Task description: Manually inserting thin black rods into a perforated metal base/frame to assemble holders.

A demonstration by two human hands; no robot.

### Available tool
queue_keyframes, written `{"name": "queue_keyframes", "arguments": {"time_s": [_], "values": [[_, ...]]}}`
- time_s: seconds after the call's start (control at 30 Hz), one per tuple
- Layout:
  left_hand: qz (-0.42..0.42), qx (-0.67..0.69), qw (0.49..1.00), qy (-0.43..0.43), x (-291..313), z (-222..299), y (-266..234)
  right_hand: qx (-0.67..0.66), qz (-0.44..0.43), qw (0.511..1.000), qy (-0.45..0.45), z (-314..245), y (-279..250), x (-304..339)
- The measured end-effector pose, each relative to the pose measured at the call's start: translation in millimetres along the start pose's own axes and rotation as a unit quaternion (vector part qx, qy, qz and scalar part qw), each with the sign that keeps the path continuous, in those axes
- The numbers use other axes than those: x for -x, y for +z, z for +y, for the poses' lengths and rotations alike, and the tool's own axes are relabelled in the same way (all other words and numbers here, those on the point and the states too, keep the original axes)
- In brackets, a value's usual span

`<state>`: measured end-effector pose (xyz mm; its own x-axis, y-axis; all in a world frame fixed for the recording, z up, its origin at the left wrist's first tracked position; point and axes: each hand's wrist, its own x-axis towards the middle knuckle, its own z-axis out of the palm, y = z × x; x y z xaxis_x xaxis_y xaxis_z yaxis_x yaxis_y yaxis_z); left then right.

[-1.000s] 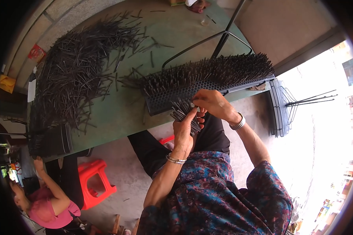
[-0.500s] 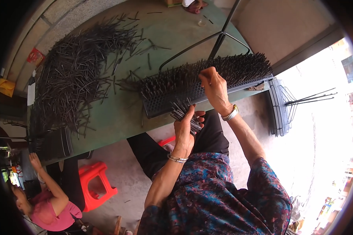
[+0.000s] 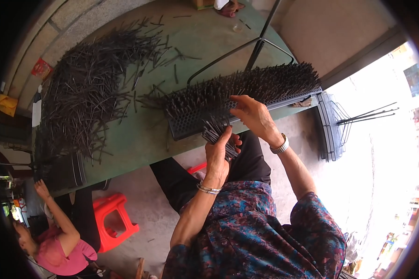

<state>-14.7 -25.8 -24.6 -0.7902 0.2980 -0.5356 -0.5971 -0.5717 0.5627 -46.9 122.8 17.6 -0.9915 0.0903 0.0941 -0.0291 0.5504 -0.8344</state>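
My left hand [image 3: 217,151] is closed around a bundle of thin black sticks [image 3: 211,132], held below the front edge of a long dark perforated panel [image 3: 184,124]. Many similar black sticks [image 3: 265,79] stand upright in the panel's holes, packed along its far side and right part. Bare holes show along the near left edge. My right hand [image 3: 253,117] hovers just above that near edge, right of the bundle. Its thumb and forefinger are apart, and I see nothing between them.
A big heap of loose black sticks [image 3: 86,88] covers the left of the green table [image 3: 130,158]. A black metal frame [image 3: 253,56] rises behind the panel. Stacked mesh panels with rods [image 3: 331,130] stand at right. A co-worker in pink [image 3: 63,251] sits lower left, near a red stool [image 3: 114,223].
My right hand has come back from among the upright sticks toward the bundle, and its fingers have spread. My left hand keeps hold of the bundle almost in place.
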Motion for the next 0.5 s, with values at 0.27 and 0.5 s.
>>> {"name": "queue_keyframes", "arguments": {"time_s": [0.27, 0.5], "values": [[-0.007, -0.019, 1.000, 0.001, -3, -2, 1, -0.073, -0.129, 0.986, 0.078, 4, -5, 5], [-0.009, 0.045, 0.997, -0.060, -5, 3, 8, -0.052, -0.078, 0.993, 0.077, -2, -2, 2]]}}
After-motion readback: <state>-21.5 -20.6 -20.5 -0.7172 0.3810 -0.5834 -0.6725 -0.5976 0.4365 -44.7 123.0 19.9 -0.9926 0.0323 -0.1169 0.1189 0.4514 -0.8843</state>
